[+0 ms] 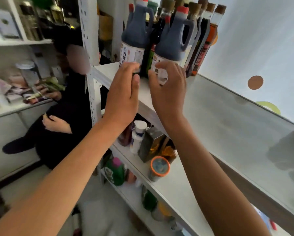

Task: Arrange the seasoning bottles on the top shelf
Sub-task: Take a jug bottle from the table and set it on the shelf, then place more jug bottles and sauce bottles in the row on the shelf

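Note:
Two dark vinegar jugs with red caps stand at the far left end of the white top shelf (228,116). My left hand (124,92) presses fairly straight fingers against the base of the left jug (136,31). My right hand (170,89) curls its thumb and fingers round the base of the right jug (171,41). A slim dark green bottle (150,50) stands between the jugs. Behind them is a tight row of several tall bottles with brown caps (200,40), reaching to the wall.
Lower shelves hold a white bottle (137,137), an orange-lidded jar (159,166) and a green bottle with a pink cap (116,171). A person in dark clothes (62,125) crouches left of the white upright post (90,48). The shelf surface stretches right along the dotted wall.

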`<state>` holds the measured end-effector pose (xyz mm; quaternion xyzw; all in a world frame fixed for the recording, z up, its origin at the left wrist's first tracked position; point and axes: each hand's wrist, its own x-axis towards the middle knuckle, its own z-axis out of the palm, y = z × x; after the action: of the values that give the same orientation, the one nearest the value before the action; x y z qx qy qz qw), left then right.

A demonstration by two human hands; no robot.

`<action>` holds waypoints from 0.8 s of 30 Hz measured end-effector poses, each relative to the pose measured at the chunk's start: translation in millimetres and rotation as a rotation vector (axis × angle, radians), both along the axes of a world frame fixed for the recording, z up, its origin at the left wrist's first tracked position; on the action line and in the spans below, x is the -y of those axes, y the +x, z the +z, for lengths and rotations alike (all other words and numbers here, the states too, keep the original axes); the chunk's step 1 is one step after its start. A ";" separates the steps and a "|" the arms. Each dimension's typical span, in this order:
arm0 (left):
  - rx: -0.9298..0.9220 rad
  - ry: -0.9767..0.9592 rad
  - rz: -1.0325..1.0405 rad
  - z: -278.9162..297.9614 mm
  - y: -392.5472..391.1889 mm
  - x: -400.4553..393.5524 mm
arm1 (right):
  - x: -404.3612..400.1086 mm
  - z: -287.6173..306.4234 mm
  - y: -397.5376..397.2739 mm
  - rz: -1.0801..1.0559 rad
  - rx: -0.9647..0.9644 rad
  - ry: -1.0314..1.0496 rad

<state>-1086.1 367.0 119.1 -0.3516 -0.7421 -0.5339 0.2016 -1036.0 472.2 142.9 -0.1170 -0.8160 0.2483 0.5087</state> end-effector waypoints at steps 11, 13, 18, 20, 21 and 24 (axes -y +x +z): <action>0.235 -0.180 0.256 -125.2 38.7 144.8 | 125.7 -127.5 10.0 0.445 0.236 0.087; 0.310 -0.183 0.327 -157.3 49.6 176.2 | 155.8 -154.8 7.0 0.524 0.264 0.094; 0.518 -0.168 0.528 -229.3 83.0 258.1 | 241.9 -230.1 8.9 0.784 0.424 0.095; 0.597 -0.174 0.605 -258.9 98.4 289.3 | 275.2 -263.9 15.1 0.868 0.476 0.096; 0.629 -0.178 0.643 -276.3 107.2 305.0 | 291.4 -281.9 19.6 0.906 0.510 0.092; 0.736 -0.173 0.743 -328.5 131.7 342.8 | 328.8 -335.5 34.3 0.986 0.621 0.080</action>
<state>-954.5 24.2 -209.4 0.1305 -0.8796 -0.4515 0.0734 -1001.7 143.4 -192.6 0.2288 -0.8936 0.3789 0.0740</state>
